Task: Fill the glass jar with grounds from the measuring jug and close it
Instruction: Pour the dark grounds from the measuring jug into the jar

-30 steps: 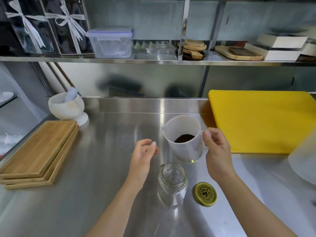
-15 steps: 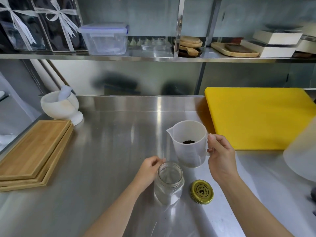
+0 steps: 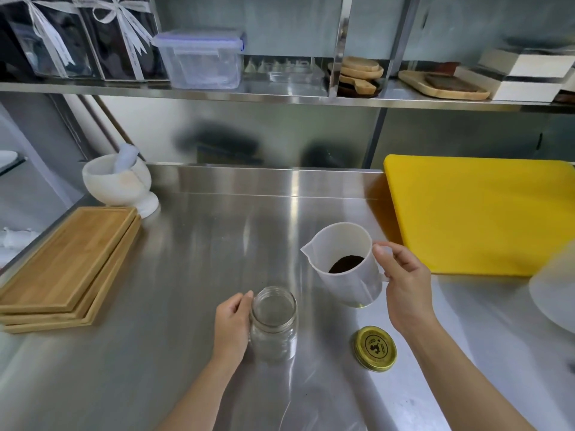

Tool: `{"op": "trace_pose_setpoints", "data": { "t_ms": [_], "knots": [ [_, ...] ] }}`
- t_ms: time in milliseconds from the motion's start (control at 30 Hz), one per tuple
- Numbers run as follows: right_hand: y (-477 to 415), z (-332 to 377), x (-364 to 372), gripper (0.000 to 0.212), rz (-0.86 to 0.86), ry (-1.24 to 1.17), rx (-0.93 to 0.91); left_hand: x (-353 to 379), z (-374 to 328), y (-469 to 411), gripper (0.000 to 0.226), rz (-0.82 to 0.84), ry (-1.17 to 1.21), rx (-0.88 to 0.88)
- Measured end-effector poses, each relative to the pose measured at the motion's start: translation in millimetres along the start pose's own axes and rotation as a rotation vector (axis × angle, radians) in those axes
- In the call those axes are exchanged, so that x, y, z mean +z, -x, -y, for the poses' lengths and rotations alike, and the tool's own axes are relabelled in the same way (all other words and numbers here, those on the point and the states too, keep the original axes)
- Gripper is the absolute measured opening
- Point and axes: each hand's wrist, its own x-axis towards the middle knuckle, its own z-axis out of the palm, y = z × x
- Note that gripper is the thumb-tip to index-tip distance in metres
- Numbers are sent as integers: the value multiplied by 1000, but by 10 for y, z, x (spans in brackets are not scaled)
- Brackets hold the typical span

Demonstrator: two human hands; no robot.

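My right grip (image 3: pixel 404 284) holds the measuring jug (image 3: pixel 345 265) by its handle; the open glass jar (image 3: pixel 273 321), steadied upright by my left grip (image 3: pixel 233 325), sits below-left of the spout.

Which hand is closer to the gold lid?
The right hand, holding the measuring jug just behind the gold lid. The left hand is farther off, beyond the glass jar it grips.

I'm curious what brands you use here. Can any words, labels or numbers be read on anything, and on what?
None can be read.
Gold lid: a dark emblem and ring of print, too small and blurred to read.
Ribbons on the shelf boxes: faint lettering, illegible.
Measuring jug: no markings visible.
Glass jar: no label.
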Motion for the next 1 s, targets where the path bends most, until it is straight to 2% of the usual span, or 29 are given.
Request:
{"op": "trace_pose_setpoints", "data": {
  "t_ms": [267,433,567,667,800,1000],
  "knots": [
    [-31,135,184,17,168,229,-64,-117,-22,101,44,-116,-83,9],
    [-73,243,255,6,217,292,-119,-77,-64,107,50,-146,-118,15],
    [-88,291,283,3,255,386,-157,-95,-13,100,52,-135,-116,-7],
    [-89,321,310,12,275,431,-188,-97,-10,96,53,-129,-138,6],
    [-102,374,338,4,336,493,-218,-102,-30,106,51,-136,-175,24],
    [-109,434,463,5,411,645,-272,-111,-57,125,50,-129,-226,37]
  ]
}}
